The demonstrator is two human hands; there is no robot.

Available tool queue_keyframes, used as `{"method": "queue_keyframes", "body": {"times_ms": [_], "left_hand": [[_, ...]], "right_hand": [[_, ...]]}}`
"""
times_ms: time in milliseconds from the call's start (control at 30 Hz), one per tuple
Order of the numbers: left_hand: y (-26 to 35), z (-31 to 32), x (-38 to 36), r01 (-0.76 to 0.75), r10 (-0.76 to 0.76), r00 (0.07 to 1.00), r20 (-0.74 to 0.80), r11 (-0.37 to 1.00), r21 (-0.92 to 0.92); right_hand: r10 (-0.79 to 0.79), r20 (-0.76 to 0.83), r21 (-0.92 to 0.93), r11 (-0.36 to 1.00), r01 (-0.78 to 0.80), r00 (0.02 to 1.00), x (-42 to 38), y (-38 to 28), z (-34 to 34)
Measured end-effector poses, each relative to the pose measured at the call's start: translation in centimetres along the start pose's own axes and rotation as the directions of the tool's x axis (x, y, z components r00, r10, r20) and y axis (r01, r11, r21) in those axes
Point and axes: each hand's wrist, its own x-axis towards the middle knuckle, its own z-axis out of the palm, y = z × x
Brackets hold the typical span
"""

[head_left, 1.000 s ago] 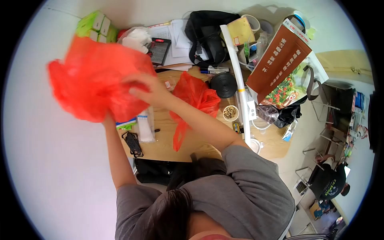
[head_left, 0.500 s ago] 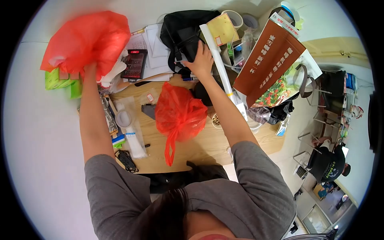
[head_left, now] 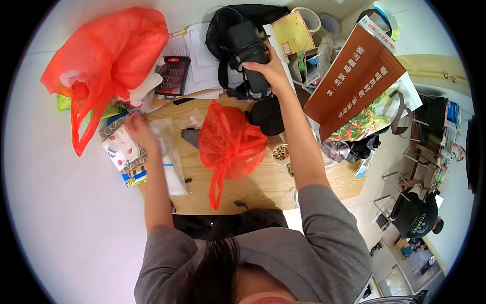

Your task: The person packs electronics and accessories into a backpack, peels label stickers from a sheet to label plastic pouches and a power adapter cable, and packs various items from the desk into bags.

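My right hand [head_left: 268, 68] grips a black box-shaped thing with straps [head_left: 244, 36], its thumb across the near side and its fingers behind. A black bag [head_left: 216, 38] lies beside and behind that thing at the back of the desk. My left hand [head_left: 139, 129] is smeared by motion, close to a folded patterned cloth [head_left: 119, 148] and just right of the hanging handles of a big red plastic bag [head_left: 124, 48]. Between my arms sits a second, knotted red plastic bag [head_left: 230, 144], touched by neither hand.
A black-and-red tool case [head_left: 173, 76] rests on papers [head_left: 200, 63] at the back. On the right stand a brown box [head_left: 349, 83], a printed bag [head_left: 364, 119] and a small cup of mixed bits [head_left: 281, 153]. A seated person [head_left: 417, 215] is far right.
My left hand has come out from the large red bag and moved down toward me. My right hand has closed on the black strapped thing, which is now raised and shows more fully.
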Motion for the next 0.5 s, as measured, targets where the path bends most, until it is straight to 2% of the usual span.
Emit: {"method": "queue_keyframes", "body": {"times_ms": [33,67,100,133,167,233,267,333,367,433,467,500], "left_hand": [[-0.7,2.6,-1.4,-0.215,0.161,0.974,0.160,0.876,0.432],[2.3,7.6,-3.7,-0.172,0.095,0.948,0.303,0.956,0.237],[1.3,11.1,-3.4,0.037,-0.097,0.913,0.396,0.987,0.157],[0.2,14.6,-3.2,0.182,-0.252,0.853,0.457,0.964,0.193],[-3.3,17.9,-2.3,-0.043,-0.081,0.849,0.522,0.974,0.221],[3.2,23.4,-3.9,-0.076,-0.165,0.863,0.478,0.892,0.445],[1.3,24.9,-3.3,-0.055,-0.191,0.854,0.484,0.892,0.449],[-4.3,28.2,-2.0,-0.012,-0.243,0.835,0.494,0.889,0.458],[-3.6,28.5,-2.0,0.148,-0.374,0.796,0.476,0.883,0.446],[-0.5,28.7,-1.5,0.448,-0.612,0.650,0.451,0.787,0.424],[0.9,28.3,-1.5,0.289,-0.411,0.761,0.501,0.907,0.305],[3.8,27.9,-1.5,0.279,-0.343,0.771,0.536,0.939,0.199]], "right_hand": [[0.011,0.039,0.079,0.997,-0.014,0.999,-1.7,-1.4,-0.4],[0.018,0.078,0.156,0.987,-0.030,0.997,-3.6,-2.9,-1.0],[0.017,0.117,0.230,0.972,-0.044,0.993,-5.3,-4.0,-1.5],[0.020,0.123,0.293,0.954,-0.056,0.992,-7.2,-4.7,-2.1],[0.022,0.128,0.353,0.933,-0.067,0.992,-9.0,-5.3,-2.7],[0.103,0.137,0.432,0.889,-0.153,0.985,-12.7,-6.3,-4.1],[0.112,0.089,0.477,0.868,-0.141,0.990,-14.4,-5.8,-4.7],[0.080,0.129,0.519,0.844,-0.136,0.988,-17.5,-4.3,-6.5],[0.052,0.165,0.581,0.802,-0.140,0.985,-19.3,-2.7,-7.8],[0.062,0.177,0.702,0.691,-0.170,0.982,-22.8,-2.9,-8.7],[0.071,0.183,0.745,0.641,-0.186,0.981,-23.9,-2.7,-9.4],[0.078,0.191,0.785,0.586,-0.200,0.978,-25.1,-2.5,-10.1]]}}
